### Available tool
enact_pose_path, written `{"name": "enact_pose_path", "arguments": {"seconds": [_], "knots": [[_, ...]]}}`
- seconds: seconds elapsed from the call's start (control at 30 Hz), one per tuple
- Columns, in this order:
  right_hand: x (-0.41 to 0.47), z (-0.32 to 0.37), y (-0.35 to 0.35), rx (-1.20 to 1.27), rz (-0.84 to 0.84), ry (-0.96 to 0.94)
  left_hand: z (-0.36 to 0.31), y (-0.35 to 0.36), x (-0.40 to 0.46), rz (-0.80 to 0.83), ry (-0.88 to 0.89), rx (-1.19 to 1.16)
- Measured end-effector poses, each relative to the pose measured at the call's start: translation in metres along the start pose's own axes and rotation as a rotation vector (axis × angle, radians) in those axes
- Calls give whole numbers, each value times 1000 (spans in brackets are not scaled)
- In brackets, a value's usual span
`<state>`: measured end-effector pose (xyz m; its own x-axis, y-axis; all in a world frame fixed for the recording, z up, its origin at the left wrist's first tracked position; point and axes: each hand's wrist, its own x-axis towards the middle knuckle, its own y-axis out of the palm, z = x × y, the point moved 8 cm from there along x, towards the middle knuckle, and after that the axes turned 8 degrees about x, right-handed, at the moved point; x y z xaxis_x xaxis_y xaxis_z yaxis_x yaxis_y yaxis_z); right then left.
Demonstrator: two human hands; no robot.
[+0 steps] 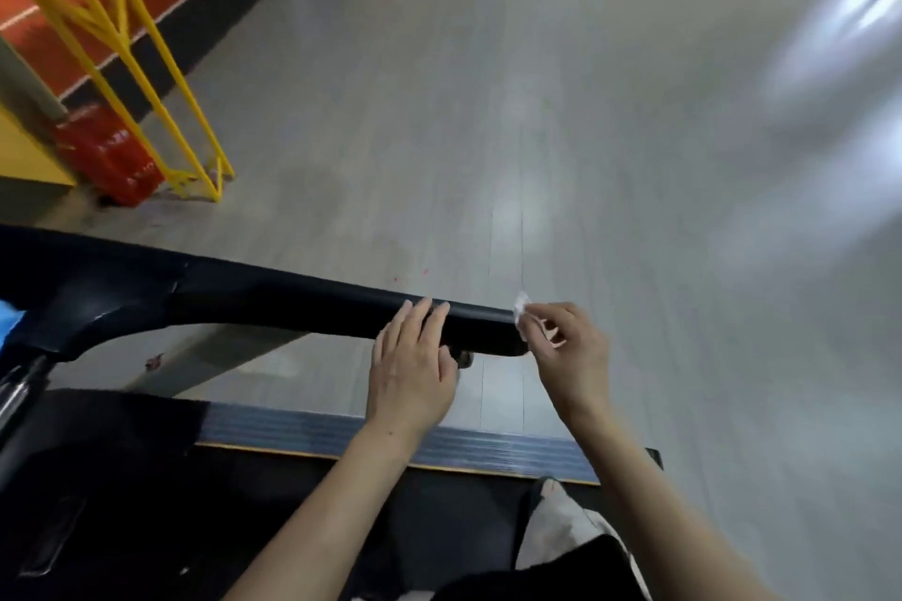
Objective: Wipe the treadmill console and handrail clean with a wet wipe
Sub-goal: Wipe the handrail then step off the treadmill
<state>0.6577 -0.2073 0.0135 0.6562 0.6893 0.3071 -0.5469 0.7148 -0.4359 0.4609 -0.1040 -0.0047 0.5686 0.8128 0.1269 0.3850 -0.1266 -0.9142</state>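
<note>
The black treadmill handrail (293, 303) runs from the left edge to a rounded end near the middle of the head view. My left hand (415, 366) lies on top of the rail close to that end, fingers together and extended, thumb under the rail. My right hand (566, 347) is at the rail's tip, pinching a small crumpled white wet wipe (521, 310) between thumb and fingers; the wipe touches the end of the rail. The console is out of view past the left edge.
The treadmill's ribbed side step (341, 434) and dark belt lie below my arms. Grey floor (585, 112) stretches ahead and right. A yellow metal frame (161, 112), a red container (112, 161) and an orange track surface stand at the upper left.
</note>
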Motion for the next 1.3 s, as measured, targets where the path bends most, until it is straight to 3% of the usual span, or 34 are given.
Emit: {"name": "enact_pose_path", "arguments": {"seconds": [0.3,0.53,0.73,1.03,1.2,1.3], "knots": [[119,-139,-132,-44,-78,-58,-170,114,120,21,59,79],[217,-223,-237,-74,-87,-100,-310,203,199,157,69,156],[296,-245,-267,-38,-93,-181,-346,211,265,68,-8,160],[383,-306,-277,-91,-48,-205,-378,269,369,97,-10,161],[448,-362,-250,-140,-43,-293,-366,315,445,-40,-46,103],[501,-415,-205,-158,-35,-366,-343,377,497,-91,-47,106]]}}
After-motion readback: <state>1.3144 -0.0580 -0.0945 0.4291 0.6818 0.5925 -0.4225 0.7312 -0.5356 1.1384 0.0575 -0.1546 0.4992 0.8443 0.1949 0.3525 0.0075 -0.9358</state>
